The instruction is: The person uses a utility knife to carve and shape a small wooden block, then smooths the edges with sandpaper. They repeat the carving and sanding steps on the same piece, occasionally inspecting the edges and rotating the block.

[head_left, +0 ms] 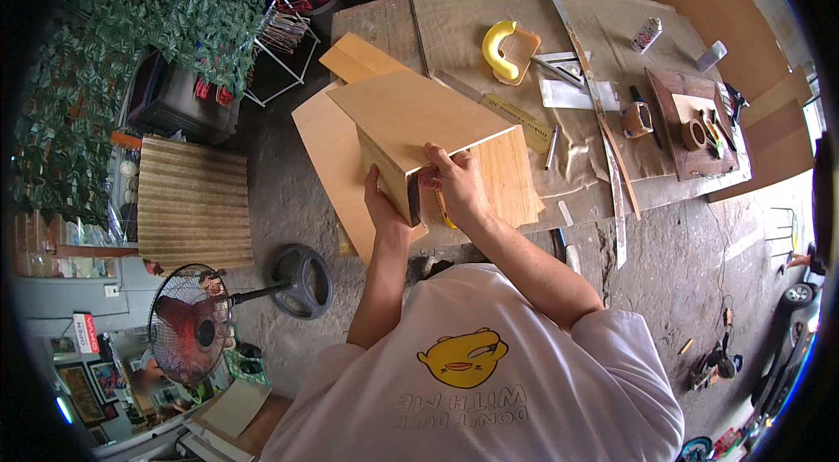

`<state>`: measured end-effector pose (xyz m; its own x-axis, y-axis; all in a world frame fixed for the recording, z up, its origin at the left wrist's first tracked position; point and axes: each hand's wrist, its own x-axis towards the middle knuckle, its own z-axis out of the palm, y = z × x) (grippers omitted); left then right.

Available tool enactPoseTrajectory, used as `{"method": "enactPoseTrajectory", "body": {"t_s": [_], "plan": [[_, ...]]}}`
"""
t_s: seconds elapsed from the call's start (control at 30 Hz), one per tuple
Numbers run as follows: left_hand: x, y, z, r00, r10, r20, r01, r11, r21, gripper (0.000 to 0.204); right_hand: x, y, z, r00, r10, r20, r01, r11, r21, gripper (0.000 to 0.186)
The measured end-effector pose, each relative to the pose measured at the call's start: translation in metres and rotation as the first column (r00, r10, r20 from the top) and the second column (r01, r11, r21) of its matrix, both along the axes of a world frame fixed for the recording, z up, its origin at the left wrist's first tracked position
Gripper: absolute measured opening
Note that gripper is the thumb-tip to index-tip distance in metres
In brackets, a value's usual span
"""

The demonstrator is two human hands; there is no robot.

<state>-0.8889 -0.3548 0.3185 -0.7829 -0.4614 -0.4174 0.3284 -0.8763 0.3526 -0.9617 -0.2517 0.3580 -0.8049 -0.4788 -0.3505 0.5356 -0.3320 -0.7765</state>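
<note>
Both my hands hold a plywood box [419,117] at the near edge of the table, its open end facing me. My left hand [387,210] is closed around the lower front of its left side panel. At the front edge of the top panel, my right hand [457,187] grips with the thumb on top and fingers curled underneath, partly hidden. Beneath and beside the box lie flat wooden sheets [319,156] and a pale board [505,187]. Something yellow [447,215] shows just below my right hand. A yellow ruler [516,119] lies right of the box, near a pen [552,147].
On the covered table [454,16] are a yellow banana-shaped object [495,51], a set square [564,69], long strips [594,95], a spray can [647,35] and a dark wooden board [664,112] with small items. A standing fan [188,322] is at the left.
</note>
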Motion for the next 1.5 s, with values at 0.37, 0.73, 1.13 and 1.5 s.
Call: {"method": "enactPoseTrajectory", "body": {"t_s": [0.37, 0.73, 1.13, 1.5], "plan": [[-0.01, 0.005, -0.011, 0.998, -0.003, 0.056, 0.005, 0.999, -0.04, 0.059, -0.003, 0.003, -0.006, 0.996, 0.032, -0.085, -0.021, 0.99, 0.136, 0.04], [-0.019, 0.019, -0.006, 0.976, 0.041, 0.213, 0.01, 0.972, -0.233, 0.075, 0.002, 0.016, 0.0, 0.983, 0.118, -0.14, -0.105, 0.989, 0.101, 0.039], [0.0, 0.005, -0.002, 0.974, -0.194, 0.113, 0.214, 0.956, -0.2, 0.079, -0.004, 0.029, -0.008, 0.951, 0.199, -0.234, -0.151, 0.966, 0.209, 0.037], [0.003, 0.012, 0.014, 0.992, -0.11, 0.058, 0.118, 0.982, -0.147, 0.064, 0.009, 0.031, 0.019, 0.864, 0.338, -0.374, -0.267, 0.936, 0.231, 0.046]]}}
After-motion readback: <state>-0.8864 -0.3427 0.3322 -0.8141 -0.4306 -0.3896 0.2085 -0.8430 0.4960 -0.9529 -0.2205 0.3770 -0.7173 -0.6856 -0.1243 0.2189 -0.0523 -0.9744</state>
